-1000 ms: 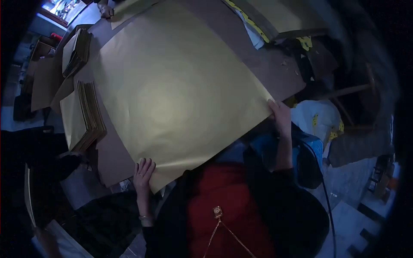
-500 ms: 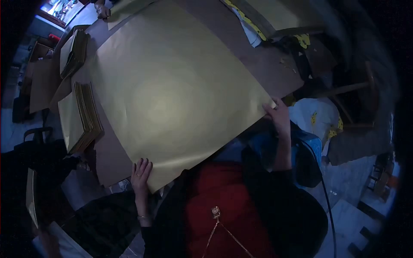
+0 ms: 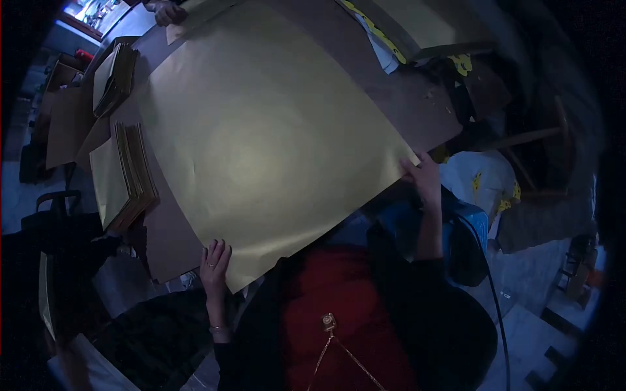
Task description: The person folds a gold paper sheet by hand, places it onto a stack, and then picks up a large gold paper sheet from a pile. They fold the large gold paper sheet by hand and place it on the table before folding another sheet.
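A large gold paper sheet [image 3: 261, 143] spreads across the brown table, its near edge over my lap. My left hand [image 3: 216, 264] grips its near left corner, fingers on top and the thumb out of sight. At the near right corner, my right hand [image 3: 425, 177] pinches the sheet, which creases slightly there. A shallow fold runs along the near edge between both hands.
Stacks of folded gold card [image 3: 127, 176] and more folded pieces [image 3: 114, 81] stand along the table's left side. A co-worker's hand [image 3: 167, 12] is at another gold sheet [image 3: 195, 18] at the far left. A blue stool [image 3: 469, 218] and white bag [image 3: 479, 173] are at right.
The co-worker's hand at the far left has come slightly further right and into view. My hands and the gold sheet have barely moved.
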### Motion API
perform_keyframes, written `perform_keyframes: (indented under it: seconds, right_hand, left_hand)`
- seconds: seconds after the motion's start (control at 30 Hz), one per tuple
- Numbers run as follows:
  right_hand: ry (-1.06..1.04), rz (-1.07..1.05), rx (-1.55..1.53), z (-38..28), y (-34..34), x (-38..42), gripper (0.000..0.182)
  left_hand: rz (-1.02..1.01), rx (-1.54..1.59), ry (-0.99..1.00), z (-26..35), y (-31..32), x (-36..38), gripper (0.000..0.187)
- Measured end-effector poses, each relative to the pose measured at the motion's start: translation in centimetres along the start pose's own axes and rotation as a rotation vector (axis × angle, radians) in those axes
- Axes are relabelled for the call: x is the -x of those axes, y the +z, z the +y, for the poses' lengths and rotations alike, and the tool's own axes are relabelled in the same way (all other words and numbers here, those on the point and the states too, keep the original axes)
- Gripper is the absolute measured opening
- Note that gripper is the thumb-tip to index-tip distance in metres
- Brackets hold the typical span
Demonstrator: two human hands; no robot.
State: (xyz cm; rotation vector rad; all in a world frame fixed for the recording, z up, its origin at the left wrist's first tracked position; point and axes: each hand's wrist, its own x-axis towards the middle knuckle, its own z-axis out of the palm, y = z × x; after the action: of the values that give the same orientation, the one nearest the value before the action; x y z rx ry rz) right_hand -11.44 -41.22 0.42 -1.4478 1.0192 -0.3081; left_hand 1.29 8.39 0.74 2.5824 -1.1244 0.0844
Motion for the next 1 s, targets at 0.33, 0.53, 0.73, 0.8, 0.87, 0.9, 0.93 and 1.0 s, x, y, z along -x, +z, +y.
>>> perform_keyframes:
  seconds: [0.33,0.53,0.73,0.8,0.87,0.9,0.93,1.0]
  right_hand:
    - [0.035,-0.010,0.050,-0.5,-0.1,0.3,0.043]
    - [-0.045,0.044,0.217,0.5,-0.1,-0.1,0.045]
    - [-0.051,0.044,0.210,-1.1,0.6,1.1,0.046]
    - [-0.062,0.068,0.109,0.0,0.5,0.5,0.044]
    - [-0.059,0.064,0.098,0.7,0.4,0.1,0.044]
    - [-0.054,0.066,0.087,1.0,0.3,-0.1,0.044]
    - [-0.056,0.064,0.089,1.6,0.0,-0.4,0.044]
    - [-0.102,0.027,0.124,2.0,-0.2,-0.8,0.045]
  left_hand:
    - [0.019,-0.011,-0.015,0.5,0.1,-0.1,0.034]
    - [0.019,-0.014,0.011,0.3,0.3,-0.1,0.031]
    - [0.067,-0.030,-0.027,0.4,0.4,-0.5,0.031]
    - [0.085,0.016,-0.008,0.1,0.5,-0.5,0.031]
    - [0.094,0.011,-0.016,0.4,0.3,-0.6,0.032]
    - [0.100,0.010,-0.021,0.5,0.3,-0.7,0.032]
    - [0.102,0.011,-0.023,0.4,0.4,-0.6,0.032]
    - [0.104,0.005,-0.016,0.2,0.6,-0.4,0.031]
